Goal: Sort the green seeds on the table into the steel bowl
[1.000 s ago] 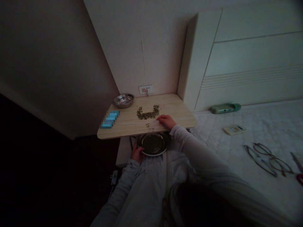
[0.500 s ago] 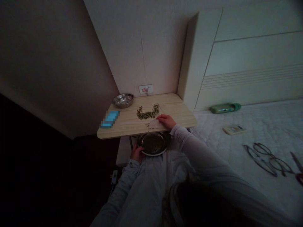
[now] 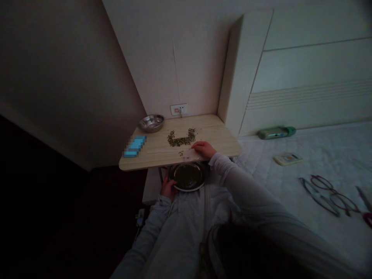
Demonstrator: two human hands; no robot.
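Just below the front edge of a small wooden table, my left hand grips the rim of a round metal plate that holds something dark greenish. Over the table's front, my right hand pinches a thin, see-through flat piece, its exact kind unclear. Beyond it, small green-brown grains lie in a U shape on the tabletop. A few loose grains sit left of the clear piece, near the edge.
A steel bowl stands at the table's back left, and a blurred-out blue phone-like object lies in front of it. To the right, a bed carries a green bottle, a small pale box, eyeglasses and scissors.
The clear piece has shifted slightly toward the table's front edge, and fewer loose grains lie by it. My left hand and the plate stay in place.
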